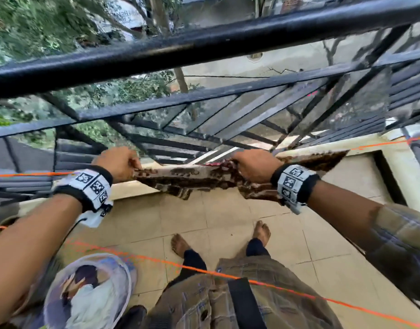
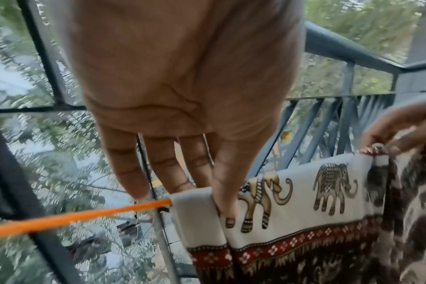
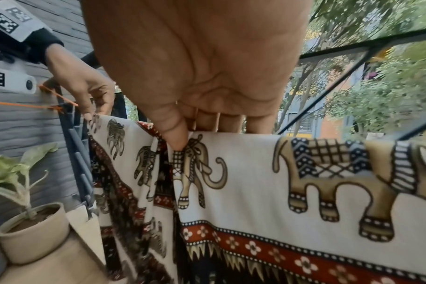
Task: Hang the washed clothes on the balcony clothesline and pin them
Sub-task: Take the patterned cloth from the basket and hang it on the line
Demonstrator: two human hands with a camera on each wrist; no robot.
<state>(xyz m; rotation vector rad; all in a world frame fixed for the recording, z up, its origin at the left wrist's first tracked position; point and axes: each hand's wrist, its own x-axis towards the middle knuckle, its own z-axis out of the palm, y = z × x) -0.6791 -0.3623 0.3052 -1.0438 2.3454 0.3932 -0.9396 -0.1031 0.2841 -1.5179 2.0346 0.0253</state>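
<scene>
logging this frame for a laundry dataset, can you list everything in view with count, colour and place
elephant-print cloth: one, cream with tan elephants and a red-brown border, draped over the front line
clothesline: orange, at least two runs, one under the cloth, one nearer the person's legs
railing: one, black metal, beyond the cloth
laundry basket: one, pale, holding clothes, floor at lower left
potted plant: one, pale green leaves in a beige pot, by the grey wall
floor tiles: beige, underfoot
trees: green, outside the railing
wrist bands: two, black with white markers
bare feet: two, on the tiles
left hand: pinches the cloth's left end
right hand: pinches the cloth's top edge
</scene>
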